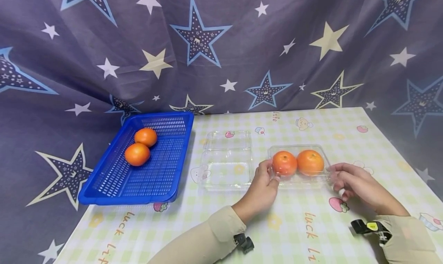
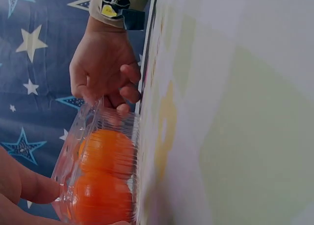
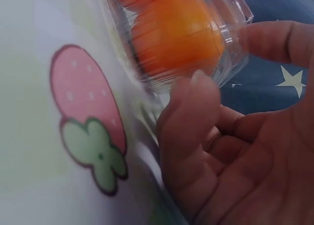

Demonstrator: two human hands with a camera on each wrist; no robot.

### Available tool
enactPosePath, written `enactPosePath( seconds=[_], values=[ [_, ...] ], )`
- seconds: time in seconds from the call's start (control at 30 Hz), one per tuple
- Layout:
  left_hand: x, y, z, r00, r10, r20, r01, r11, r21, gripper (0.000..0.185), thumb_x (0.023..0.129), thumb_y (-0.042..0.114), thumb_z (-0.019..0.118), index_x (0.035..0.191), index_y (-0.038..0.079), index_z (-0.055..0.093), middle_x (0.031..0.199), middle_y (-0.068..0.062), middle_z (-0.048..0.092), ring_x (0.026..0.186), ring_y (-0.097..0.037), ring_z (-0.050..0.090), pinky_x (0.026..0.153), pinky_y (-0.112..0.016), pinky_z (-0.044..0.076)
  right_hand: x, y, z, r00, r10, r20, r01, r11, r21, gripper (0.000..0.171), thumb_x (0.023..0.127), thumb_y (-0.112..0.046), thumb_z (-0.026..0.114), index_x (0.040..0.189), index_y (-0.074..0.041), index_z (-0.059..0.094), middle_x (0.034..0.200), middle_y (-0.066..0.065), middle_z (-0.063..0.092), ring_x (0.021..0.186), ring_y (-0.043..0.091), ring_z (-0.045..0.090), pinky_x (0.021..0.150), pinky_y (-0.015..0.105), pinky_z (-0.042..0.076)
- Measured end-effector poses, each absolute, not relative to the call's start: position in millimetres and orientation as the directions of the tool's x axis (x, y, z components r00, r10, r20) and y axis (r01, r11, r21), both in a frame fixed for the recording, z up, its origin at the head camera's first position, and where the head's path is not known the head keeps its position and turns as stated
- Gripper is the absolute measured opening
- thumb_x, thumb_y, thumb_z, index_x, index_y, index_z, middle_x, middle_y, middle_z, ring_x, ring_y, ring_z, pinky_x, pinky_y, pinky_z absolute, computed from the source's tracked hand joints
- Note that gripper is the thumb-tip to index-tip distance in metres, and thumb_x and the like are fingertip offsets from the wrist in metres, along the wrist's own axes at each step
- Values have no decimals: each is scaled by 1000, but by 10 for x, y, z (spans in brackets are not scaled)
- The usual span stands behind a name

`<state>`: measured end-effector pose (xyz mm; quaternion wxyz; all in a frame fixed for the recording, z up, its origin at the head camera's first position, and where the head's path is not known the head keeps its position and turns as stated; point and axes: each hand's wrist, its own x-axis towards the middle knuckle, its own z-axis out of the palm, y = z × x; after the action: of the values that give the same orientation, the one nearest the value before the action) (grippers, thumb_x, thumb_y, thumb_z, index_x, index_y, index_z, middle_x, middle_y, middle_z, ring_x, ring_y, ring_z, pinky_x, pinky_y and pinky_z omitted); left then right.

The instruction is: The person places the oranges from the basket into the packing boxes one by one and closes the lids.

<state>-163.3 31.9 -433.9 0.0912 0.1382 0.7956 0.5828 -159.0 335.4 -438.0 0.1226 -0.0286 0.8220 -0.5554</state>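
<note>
A clear plastic box (image 1: 298,181) lies on the checked tablecloth (image 1: 294,225) and holds two orange-red round fruits (image 1: 284,163) (image 1: 310,162) side by side. My left hand (image 1: 268,173) grips the box's left end, with the thumb at the front and the fingers behind. At the box's right end, my right hand (image 1: 335,177) pinches the rim. The left wrist view shows both fruits (image 2: 105,149) inside the box wall (image 2: 73,141), with the right hand (image 2: 105,73) beyond them. In the right wrist view, a thumb (image 3: 274,41) and a curled finger (image 3: 189,117) flank the box corner (image 3: 230,19).
A second clear clamshell box (image 1: 226,160) lies open and empty to the left of the held one. A blue slotted basket (image 1: 114,183) at the table's left edge holds two more fruits (image 1: 137,154) (image 1: 145,136). A star-patterned cloth (image 1: 214,45) hangs behind.
</note>
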Motion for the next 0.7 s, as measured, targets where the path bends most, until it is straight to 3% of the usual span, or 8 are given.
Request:
enactPosePath(
  seconds=[0.2, 0.33, 0.47, 0.6, 0.7],
  values=[
    [-1656, 308, -4363, -950, 313, 13, 123, 335, 934, 59, 102, 10, 53, 154, -3, 27, 140, -22, 44, 134, -32, 47, 118, -49, 36, -1583, 3364, -4384, -957, -221, -188, 89, 391, -916, 27, 107, -13, 41, 112, 11, 52, 78, 8, 58, 62, 20, 58, 54, 37, 56],
    [-1677, 296, -4390, -954, 299, -19, 100, 379, 920, 48, 102, 15, 55, 142, -6, 39, 127, -17, 49, 121, -27, 51, 111, -45, 40, -1582, 3365, -4398, -951, -246, -189, 76, 407, -910, 24, 104, -9, 40, 96, 8, 55, 76, 8, 58, 58, 20, 55, 51, 37, 54],
    [-1688, 290, -4415, -947, 307, -90, 14, 320, 947, 29, 103, 17, 56, 122, -2, 46, 102, -10, 53, 90, -19, 56, 86, -35, 50, -1582, 3371, -4414, -952, -251, -174, 55, 419, -906, 28, 105, -9, 40, 94, 9, 58, 74, 6, 59, 54, 16, 51, 49, 34, 50],
    [-1672, 290, -4421, -920, 345, -188, -118, 214, 970, 13, 105, 16, 52, 108, 5, 45, 79, -5, 55, 58, -15, 55, 57, -26, 52, -1586, 3386, -4428, -952, -257, -164, 51, 397, -917, 29, 105, -7, 40, 99, 13, 60, 70, 2, 58, 52, 13, 47, 47, 30, 47],
    [-1660, 293, -4428, -890, 381, -249, -198, 167, 966, 10, 106, 16, 48, 101, 7, 47, 75, -4, 55, 54, -13, 56, 49, -24, 50, -1591, 3399, -4432, -946, -279, -165, 60, 350, -935, 29, 105, -6, 40, 101, 15, 59, 68, 0, 57, 51, 14, 44, 46, 29, 45]
  ],
)
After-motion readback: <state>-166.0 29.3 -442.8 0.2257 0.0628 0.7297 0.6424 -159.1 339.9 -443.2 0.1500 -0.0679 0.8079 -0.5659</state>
